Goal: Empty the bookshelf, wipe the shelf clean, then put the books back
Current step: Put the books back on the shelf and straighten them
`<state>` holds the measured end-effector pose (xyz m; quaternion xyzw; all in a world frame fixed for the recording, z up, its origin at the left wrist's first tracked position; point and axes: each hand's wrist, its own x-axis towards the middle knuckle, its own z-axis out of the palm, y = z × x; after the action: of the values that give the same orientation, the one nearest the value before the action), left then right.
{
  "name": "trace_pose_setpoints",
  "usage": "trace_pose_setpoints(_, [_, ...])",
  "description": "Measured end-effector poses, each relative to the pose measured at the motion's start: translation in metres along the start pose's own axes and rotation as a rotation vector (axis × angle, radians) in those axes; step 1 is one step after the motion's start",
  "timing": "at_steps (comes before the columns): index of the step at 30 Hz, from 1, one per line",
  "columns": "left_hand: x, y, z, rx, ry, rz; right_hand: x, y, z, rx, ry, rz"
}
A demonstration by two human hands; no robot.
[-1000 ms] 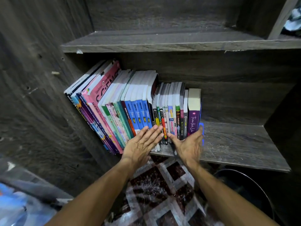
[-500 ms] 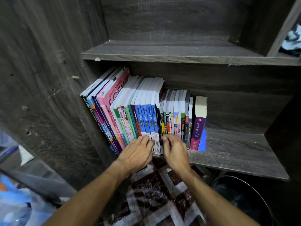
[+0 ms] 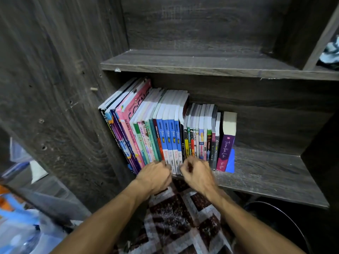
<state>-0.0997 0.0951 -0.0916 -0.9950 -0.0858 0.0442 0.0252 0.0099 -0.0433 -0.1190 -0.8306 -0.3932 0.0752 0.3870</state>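
A row of books (image 3: 165, 136) stands on the dark wooden shelf (image 3: 266, 173), packed against its left wall. The tall ones on the left lean; a purple book (image 3: 224, 149) ends the row, with a small blue item (image 3: 230, 161) beside it. My left hand (image 3: 155, 176) is curled at the foot of the teal and blue spines. My right hand (image 3: 197, 174) is curled at the foot of the thin spines just to the right. Both sets of fingertips are hidden, and I see no book lifted or pulled out.
The upper shelf (image 3: 201, 61) holds nothing in view. The shelf's right half is bare wood. Below lie a patterned rug (image 3: 179, 222) and a dark round bin (image 3: 275, 222). Blurred bags and papers (image 3: 22, 226) sit at the lower left, beyond the cabinet's side panel (image 3: 64, 107).
Both hands went from flat, spread fingers against the spines to curled fists at the spines' lower ends and drew closer together. The view shifted left. The books stay in place.
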Motion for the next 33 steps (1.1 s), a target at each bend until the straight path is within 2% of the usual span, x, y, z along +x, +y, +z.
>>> trace_pose_setpoints(3, [-0.006, -0.014, 0.007, -0.002, -0.061, -0.014, 0.000, -0.002, 0.015, -0.044, -0.072, 0.032])
trace_pose_setpoints(10, [0.012, -0.033, 0.004, -0.010, 0.046, -0.027, 0.016, -0.003, 0.025, -0.036, -0.055, -0.031])
trace_pose_setpoints(16, [-0.002, -0.033, -0.010, -0.085, -0.079, 0.001, 0.013, -0.025, 0.018, -0.059, -0.106, -0.007])
trace_pose_setpoints(19, [-0.014, -0.047, -0.035, 0.026, 0.047, -0.151, 0.016, -0.050, 0.026, -0.004, -0.104, -0.087])
trace_pose_setpoints(22, [-0.028, -0.064, -0.052, 0.119, 0.170, -0.273, 0.026, -0.072, 0.036, 0.038, -0.022, -0.194])
trace_pose_setpoints(24, [-0.034, -0.072, -0.056, 0.185, 0.246, -0.253, 0.029, -0.081, 0.036, 0.041, 0.011, -0.232])
trace_pose_setpoints(27, [-0.033, -0.077, -0.060, 0.265, 0.262, -0.208, 0.034, -0.085, 0.036, 0.031, -0.026, -0.263])
trace_pose_setpoints(31, [-0.031, -0.079, -0.052, 0.215, 0.235, -0.258, 0.037, -0.086, 0.034, 0.003, -0.039, -0.249])
trace_pose_setpoints(33, [-0.036, -0.078, -0.043, 0.084, 0.257, -0.294, 0.034, -0.089, 0.030, -0.057, -0.041, -0.263])
